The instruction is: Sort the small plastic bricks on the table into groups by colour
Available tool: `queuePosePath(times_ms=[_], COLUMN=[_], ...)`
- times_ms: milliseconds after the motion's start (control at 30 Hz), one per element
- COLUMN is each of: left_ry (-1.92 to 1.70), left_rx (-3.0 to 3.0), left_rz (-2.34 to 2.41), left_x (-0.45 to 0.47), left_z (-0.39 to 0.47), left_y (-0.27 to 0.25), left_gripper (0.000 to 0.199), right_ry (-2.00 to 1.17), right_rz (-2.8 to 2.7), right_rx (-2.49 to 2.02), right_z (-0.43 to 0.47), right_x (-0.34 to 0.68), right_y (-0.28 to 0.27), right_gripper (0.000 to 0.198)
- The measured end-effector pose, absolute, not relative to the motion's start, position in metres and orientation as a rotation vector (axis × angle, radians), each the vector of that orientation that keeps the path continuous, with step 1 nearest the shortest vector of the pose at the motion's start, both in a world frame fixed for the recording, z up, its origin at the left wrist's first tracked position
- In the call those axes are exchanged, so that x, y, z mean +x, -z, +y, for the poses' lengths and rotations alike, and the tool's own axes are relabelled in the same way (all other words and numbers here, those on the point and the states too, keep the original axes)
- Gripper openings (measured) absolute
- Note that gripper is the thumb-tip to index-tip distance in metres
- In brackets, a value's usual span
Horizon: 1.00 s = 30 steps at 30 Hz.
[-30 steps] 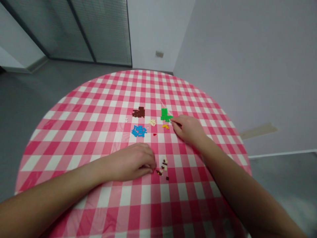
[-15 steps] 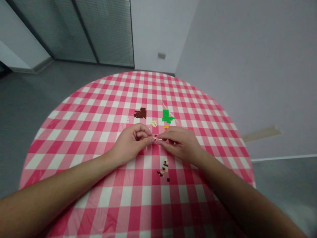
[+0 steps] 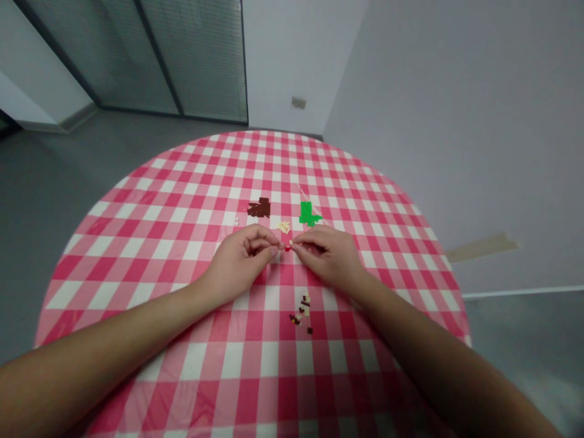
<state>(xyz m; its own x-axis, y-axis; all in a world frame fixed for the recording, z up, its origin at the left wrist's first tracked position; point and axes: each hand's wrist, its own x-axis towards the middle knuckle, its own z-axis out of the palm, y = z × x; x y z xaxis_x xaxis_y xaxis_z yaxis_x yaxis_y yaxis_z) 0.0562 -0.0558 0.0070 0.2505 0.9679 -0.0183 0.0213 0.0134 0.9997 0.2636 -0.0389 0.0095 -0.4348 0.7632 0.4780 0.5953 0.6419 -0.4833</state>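
Note:
My left hand (image 3: 243,257) and my right hand (image 3: 332,255) face each other over the middle of the table, thumb and fingers of each pinched. Between the fingertips sits a tiny red building brick (image 3: 288,247), which the left fingertips grip. A small cream-coloured brick (image 3: 291,243) shows at the tips of my right fingers. Whether the two bricks are joined is too small to tell. Just beyond the hands lies a little heap of cream bricks (image 3: 283,227). Nearer to me are scattered dark brown and cream pieces (image 3: 301,311).
A pile of dark brown bricks (image 3: 260,208) lies past my left hand, and green bricks (image 3: 310,214) lie past my right. Small whitish pieces (image 3: 236,221) rest farther left. The round table (image 3: 191,365) wears a pink-and-white checked cloth; walls stand behind and to the right.
Both hands have shifted slightly away from me with the small bricks. My right hand now covers the spot where yellow pieces showed. The brick piles have stayed put.

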Motion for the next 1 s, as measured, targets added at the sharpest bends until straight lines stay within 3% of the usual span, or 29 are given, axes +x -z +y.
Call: queuePosePath(times_ms=[300,1000], left_ry=[-1.051,-0.850], left_rx=[1.394,1.707], left_rz=[1.124,1.234], left_x=[0.055,0.053], left_z=[-0.054,-0.061], left_y=[-0.010,-0.014], left_gripper=[0.006,0.010], right_ry=[-0.150,-0.089], right_rz=[-2.471,-2.574], right_rx=[-1.425,-1.395], right_z=[-0.015,-0.025], right_x=[0.267,0.266], right_y=[0.004,-0.001], right_gripper=[0.021,0.027])
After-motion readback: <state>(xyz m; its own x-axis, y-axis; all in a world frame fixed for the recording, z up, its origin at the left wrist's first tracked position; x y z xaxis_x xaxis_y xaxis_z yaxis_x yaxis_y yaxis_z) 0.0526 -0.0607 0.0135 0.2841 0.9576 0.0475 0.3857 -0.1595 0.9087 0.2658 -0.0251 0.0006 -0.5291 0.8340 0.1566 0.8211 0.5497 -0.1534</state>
